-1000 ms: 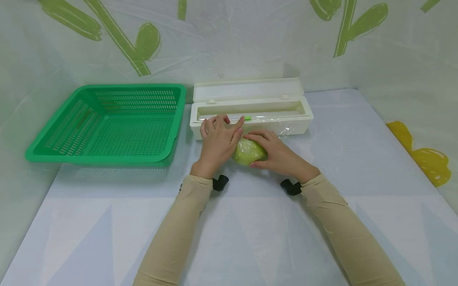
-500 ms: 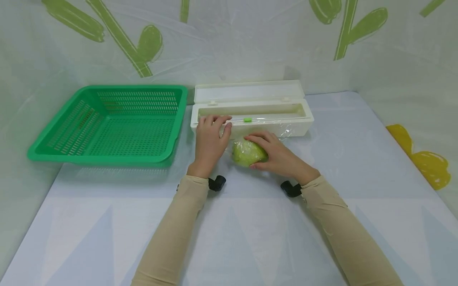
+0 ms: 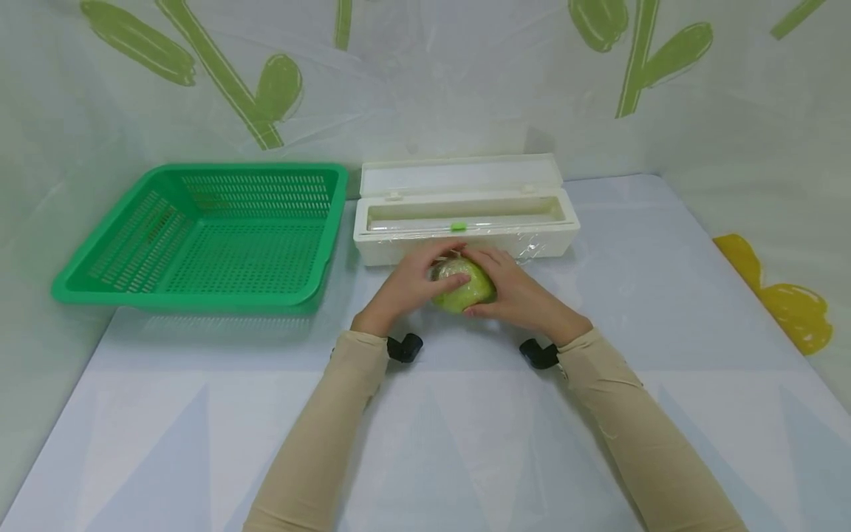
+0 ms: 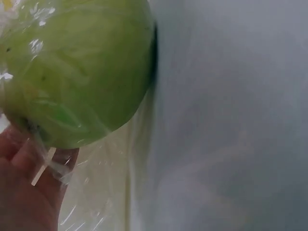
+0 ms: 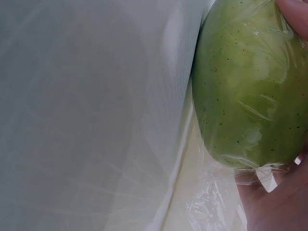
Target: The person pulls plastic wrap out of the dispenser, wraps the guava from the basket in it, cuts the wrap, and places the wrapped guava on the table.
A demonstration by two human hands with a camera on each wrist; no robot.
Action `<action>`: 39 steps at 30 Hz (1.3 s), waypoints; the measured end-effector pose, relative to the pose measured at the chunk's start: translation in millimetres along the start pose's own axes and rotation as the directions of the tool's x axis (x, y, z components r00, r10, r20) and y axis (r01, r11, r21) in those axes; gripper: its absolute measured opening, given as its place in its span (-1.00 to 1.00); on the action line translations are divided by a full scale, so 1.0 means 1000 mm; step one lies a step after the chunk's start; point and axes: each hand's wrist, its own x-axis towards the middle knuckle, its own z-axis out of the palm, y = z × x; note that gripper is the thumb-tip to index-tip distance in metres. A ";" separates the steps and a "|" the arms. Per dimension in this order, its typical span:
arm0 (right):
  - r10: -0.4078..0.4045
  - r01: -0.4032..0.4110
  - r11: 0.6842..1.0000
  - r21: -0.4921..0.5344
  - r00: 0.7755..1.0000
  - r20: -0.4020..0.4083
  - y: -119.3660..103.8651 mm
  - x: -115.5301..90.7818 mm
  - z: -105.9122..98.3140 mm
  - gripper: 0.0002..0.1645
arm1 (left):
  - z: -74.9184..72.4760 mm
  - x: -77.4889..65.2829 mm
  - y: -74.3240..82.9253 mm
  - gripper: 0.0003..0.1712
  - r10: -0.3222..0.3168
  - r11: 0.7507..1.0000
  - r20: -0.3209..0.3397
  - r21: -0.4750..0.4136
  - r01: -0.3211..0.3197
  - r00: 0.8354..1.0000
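Note:
A green fruit with small dark specks [image 3: 455,295] sits on the table, covered in shiny cling film [image 4: 36,48]. My left hand [image 3: 405,284] holds it from the left, thumb across its top and fingers round the far side. From the right, my right hand [image 3: 515,292] grips the same fruit, with the thumb low on its near side. Just behind stands a white cling film dispenser [image 3: 399,251], its lid raised and a green slide cutter [image 3: 458,227] on its front bar. Loose film [image 5: 209,207] stretches between the fruit and the dispenser.
A green plastic basket [image 3: 179,297] stands to the left of the dispenser. Behind everything rises a pale wall covering [image 3: 452,81] with green plant prints. The table [image 3: 465,443] has a white and pale blue cover, and black wrist cameras [image 3: 538,355] sit close above it.
My left hand has come away from the dispenser's front bar, down and right onto the fruit, its thumb now over it. The right hand has kept its grip on the fruit.

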 end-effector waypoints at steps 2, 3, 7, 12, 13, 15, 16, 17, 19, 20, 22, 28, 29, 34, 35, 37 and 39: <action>-0.001 0.001 1.000 -0.003 1.000 -0.001 0.000 0.001 0.001 0.05 | 0.001 -0.001 0.000 -0.36 -0.027 1.000 0.035 0.013 0.026 0.999; -0.004 0.004 1.000 -0.006 1.000 -0.003 0.001 0.001 0.001 0.04 | 0.002 -0.001 0.000 -0.35 -0.040 0.999 0.046 0.020 0.039 0.998; -0.019 0.019 1.000 -0.004 1.000 -0.018 0.002 0.001 0.002 0.04 | 0.004 -0.003 0.000 -0.26 -0.112 0.994 0.093 -0.008 0.113 0.989; -0.024 0.025 0.999 0.022 0.999 -0.038 0.002 0.001 0.001 0.09 | 0.006 -0.002 -0.001 -0.22 -0.160 0.986 0.109 -0.024 0.163 0.981; -0.025 0.026 0.999 0.029 0.999 -0.042 0.002 0.002 0.001 0.10 | 0.007 -0.002 -0.001 -0.24 -0.156 0.987 0.103 -0.022 0.159 0.982; -0.031 0.033 0.998 0.049 0.998 -0.051 0.002 0.003 0.001 0.10 | 0.007 -0.002 -0.002 -0.28 -0.153 0.988 0.084 -0.012 0.155 0.985; -0.036 0.039 0.998 0.058 0.998 -0.056 0.003 0.003 0.001 0.09 | 0.007 -0.002 -0.002 -0.31 -0.143 0.990 0.071 0.000 0.144 0.987; -0.040 0.044 0.997 0.065 0.997 -0.062 0.003 0.003 0.001 0.08 | 0.006 -0.002 -0.002 -0.33 -0.134 0.991 0.055 0.019 0.133 0.989; -0.043 0.048 0.996 0.076 0.997 -0.066 0.003 0.004 0.001 0.06 | 0.006 -0.002 -0.004 -0.37 -0.095 0.993 0.017 0.069 0.093 0.995; -0.036 0.042 0.996 0.078 0.997 -0.068 0.003 0.004 0.001 0.05 | 0.005 -0.002 -0.004 -0.39 -0.069 0.993 -0.004 0.096 0.069 0.998; -0.008 0.013 0.997 0.075 0.998 -0.067 0.004 0.003 0.000 0.04 | 0.004 -0.001 -0.005 -0.42 0.003 0.990 -0.040 0.143 0.003 0.999; 0.059 -0.056 0.997 0.049 0.997 -0.057 0.005 0.003 0.000 0.02 | 0.001 -0.004 -0.010 -0.48 0.100 0.992 -0.016 0.081 -0.099 0.995; 0.061 -0.059 0.997 0.046 0.996 -0.057 0.005 0.003 0.000 0.01 | 0.001 -0.005 -0.012 -0.45 0.097 0.994 0.003 0.051 -0.097 0.995; 0.063 -0.060 0.997 0.041 0.996 -0.061 0.004 0.001 -0.002 -0.03 | 0.000 -0.009 -0.018 -0.28 0.052 0.997 0.082 -0.057 -0.047 0.995; 0.065 -0.062 0.997 0.045 0.996 -0.061 0.004 0.001 -0.003 -0.04 | 0.000 -0.009 -0.018 -0.27 0.038 0.997 0.089 -0.072 -0.032 0.995; 0.067 -0.063 0.996 0.056 0.995 -0.068 0.005 0.000 -0.004 -0.07 | -0.001 -0.010 -0.017 -0.26 0.003 0.996 0.098 -0.092 0.006 0.995; 0.065 -0.060 0.996 0.061 0.994 -0.093 0.007 -0.001 -0.005 -0.16 | -0.002 -0.011 -0.015 -0.27 -0.020 0.992 0.103 -0.122 0.032 0.995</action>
